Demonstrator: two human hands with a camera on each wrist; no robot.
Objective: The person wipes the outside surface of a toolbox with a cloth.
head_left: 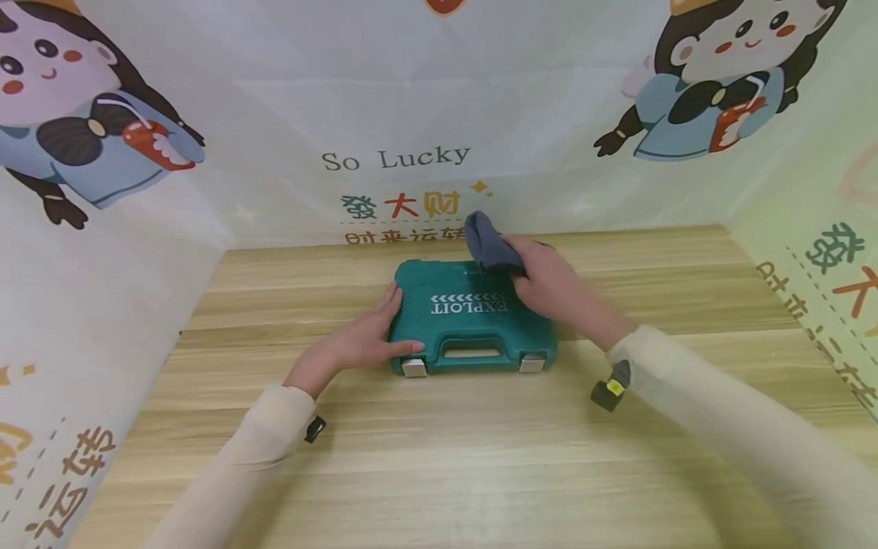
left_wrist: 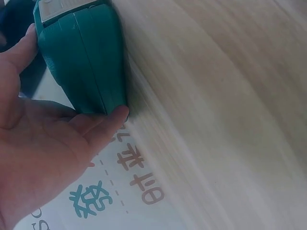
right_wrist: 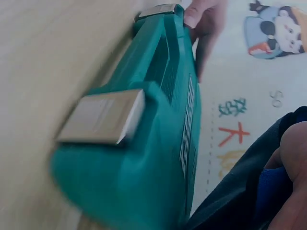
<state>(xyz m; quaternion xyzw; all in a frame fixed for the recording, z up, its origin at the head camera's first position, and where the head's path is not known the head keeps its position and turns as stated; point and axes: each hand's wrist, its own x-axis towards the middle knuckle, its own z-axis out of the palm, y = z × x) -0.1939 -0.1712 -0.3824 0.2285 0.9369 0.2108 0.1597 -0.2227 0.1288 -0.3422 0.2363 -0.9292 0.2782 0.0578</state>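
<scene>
A green plastic tool case [head_left: 473, 320] lies flat on the table, its latches and handle on the near side. White "EXPLOIT" lettering is upside down on its lid. My left hand [head_left: 366, 335] holds the case's left end, thumb on the lid near the left latch and fingers along the side, as the left wrist view also shows. A folded dark blue cloth [head_left: 488, 242] is gripped in my right hand [head_left: 552, 282], above the lid's far right part. In the right wrist view the cloth [right_wrist: 240, 191] is beside the lid; whether it touches is unclear.
The wood-grain table [head_left: 439, 457] reaches back to a printed curtain [head_left: 411, 99] with cartoon figures and lettering. More of this cloth stands along the left and right sides. A small black device is on each wrist.
</scene>
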